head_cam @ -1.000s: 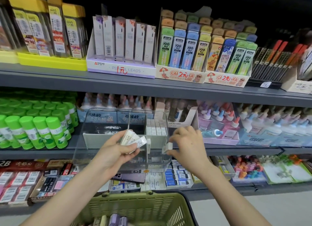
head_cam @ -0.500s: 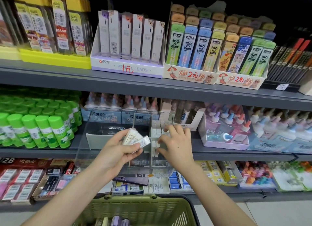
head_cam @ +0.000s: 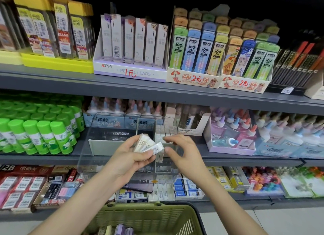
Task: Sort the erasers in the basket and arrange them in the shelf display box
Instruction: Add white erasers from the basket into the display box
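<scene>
Basket [head_cam: 150,215] cut off below (contents blurred); print on erasers [head_cam: 148,144] illegible.

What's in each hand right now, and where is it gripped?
Left hand grips a fan of small white wrapped erasers by their lower ends. Right hand holds nothing; its fingers hover beside them.

Stationery aisle, as I face it: grey metal shelving [head_cam: 157,92] runs across my view in three tiers, with darkness behind the top one. A display box [head_cam: 129,71] printed "PENCIL LEADS" and a yellow tray [head_cam: 57,63] of carded packs sit on the upper shelf. Green glue sticks [head_cam: 43,136] crowd the middle tier at my left, and pastel-capped glue bottles [head_cam: 233,129] stand at my right. Pale grey floor [head_cam: 280,220] shows below the lowest shelf. The goods are brightly, evenly lit.
</scene>
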### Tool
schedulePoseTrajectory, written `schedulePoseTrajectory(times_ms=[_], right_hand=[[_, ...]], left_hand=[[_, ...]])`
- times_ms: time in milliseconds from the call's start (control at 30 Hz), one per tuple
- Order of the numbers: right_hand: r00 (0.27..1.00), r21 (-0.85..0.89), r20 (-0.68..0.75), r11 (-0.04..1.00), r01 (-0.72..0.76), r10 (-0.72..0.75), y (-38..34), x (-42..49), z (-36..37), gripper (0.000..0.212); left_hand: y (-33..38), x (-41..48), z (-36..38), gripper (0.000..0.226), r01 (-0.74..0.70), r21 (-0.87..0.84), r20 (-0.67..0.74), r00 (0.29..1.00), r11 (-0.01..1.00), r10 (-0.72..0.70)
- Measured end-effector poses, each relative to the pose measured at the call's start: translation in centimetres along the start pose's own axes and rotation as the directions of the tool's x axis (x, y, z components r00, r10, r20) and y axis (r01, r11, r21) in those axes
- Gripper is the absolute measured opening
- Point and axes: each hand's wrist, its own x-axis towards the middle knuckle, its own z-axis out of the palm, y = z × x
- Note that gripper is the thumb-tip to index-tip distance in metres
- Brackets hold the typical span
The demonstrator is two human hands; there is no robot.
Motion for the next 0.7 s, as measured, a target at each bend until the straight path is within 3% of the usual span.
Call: schedulePoseTrajectory(times_ms=[33, 100, 233, 367, 533, 633, 700], right_hand=[[0.997, 0.141, 0.076, 0.99, -0.03, 0.02, -0.7, -0.3, -0.4, 0.028], [0.989, 0.217, 0.147, 0.976, -0.03, -0.002, -1.8, -0.9, -0.9, 0.035], [0.995, 0.263, 0.084, 0.962, -0.072, 0.052, -2.2, -1.9, -1.0, 0.024], [0.986, 0.371, 0.098, 0.914, -0.161, 0.134, -1.9, -2.5, -1.5, 0.032], [0.989, 0.401, 0.051, 0.904, -0.148, 0.139, -2.1, -2.8, -2.7, 0.032], [0.981, 0.205, 0.002, 0.961, -0.188, 0.192, -1.7, -1.7, -4.7, 0.025], [0.989, -0.223, 0.023, 0.965, -0.139, 0.148, -1.2, -0.8, -5.5, 0.026]], left_hand=[[0.0, -0.1, 0.1, 0.068, 0.002, 0.008, 0.006, 1.0, 1.0, -0.002], [0.0, -0.3, 0.5, 0.073, 0.005, 0.032, 0.012, 1.0, 0.999, -0.006], [-0.1, -0.8, 1.0, 0.068, 0.012, 0.031, 0.002, 1.0, 0.999, -0.012], [-0.3, -0.9, 1.3, 0.061, 0.026, 0.014, 0.016, 1.0, 1.0, -0.026], [-0.3, -0.7, 2.0, 0.037, 0.073, -0.045, 0.045, 0.996, 0.996, -0.071], [0.2, -0.4, 1.6, 0.03, 0.106, -0.153, 0.003, 0.994, 0.982, -0.107], [0.4, -0.1, 0.8, 0.034, 0.083, -0.161, -0.042, 0.995, 0.983, -0.091]])
